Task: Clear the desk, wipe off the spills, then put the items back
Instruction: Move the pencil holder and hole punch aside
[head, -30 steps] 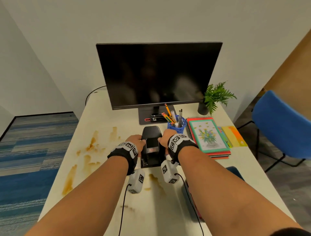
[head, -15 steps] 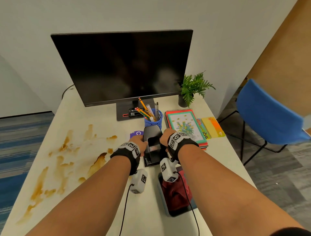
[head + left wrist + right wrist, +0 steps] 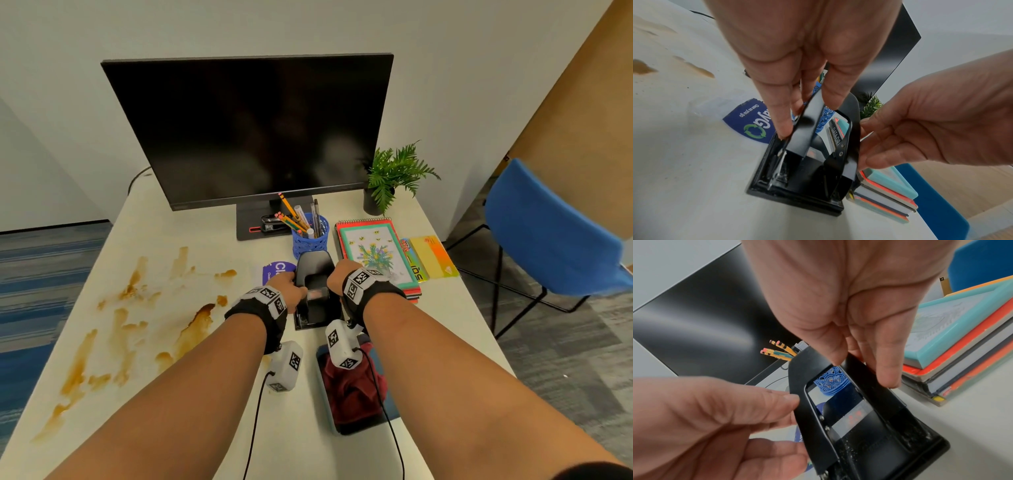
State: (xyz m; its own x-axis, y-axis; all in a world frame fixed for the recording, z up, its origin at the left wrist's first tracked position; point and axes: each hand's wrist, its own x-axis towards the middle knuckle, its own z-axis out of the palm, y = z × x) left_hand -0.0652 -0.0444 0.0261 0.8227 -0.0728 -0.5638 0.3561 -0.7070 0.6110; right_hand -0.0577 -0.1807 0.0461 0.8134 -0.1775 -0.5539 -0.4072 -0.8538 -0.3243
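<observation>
A black hole punch (image 3: pixel 315 294) stands on the white desk (image 3: pixel 164 222), just in front of a blue pen cup (image 3: pixel 310 238). My left hand (image 3: pixel 289 287) grips its left side and my right hand (image 3: pixel 339 274) grips its right side. In the left wrist view my left fingers (image 3: pixel 781 113) lie along the punch's (image 3: pixel 807 170) left handle arm. In the right wrist view my right fingers (image 3: pixel 885 366) hold the punch's (image 3: pixel 859 426) right arm. Brown spills (image 3: pixel 198 322) cover the desk's left half. A dark red cloth (image 3: pixel 352 387) lies in a tray near the front edge.
A monitor (image 3: pixel 253 130) stands at the back, with a stapler (image 3: pixel 272 224) on its base. A stack of notebooks (image 3: pixel 376 253) lies right of the punch, a purple wipes pack (image 3: pixel 274 270) left of it. A potted plant (image 3: pixel 394 174) and a blue chair (image 3: pixel 555 233) are at the right.
Both hands have carried the hole punch to the right, off the spill area, to a spot in front of the pen cup. The wipes pack has come into view.
</observation>
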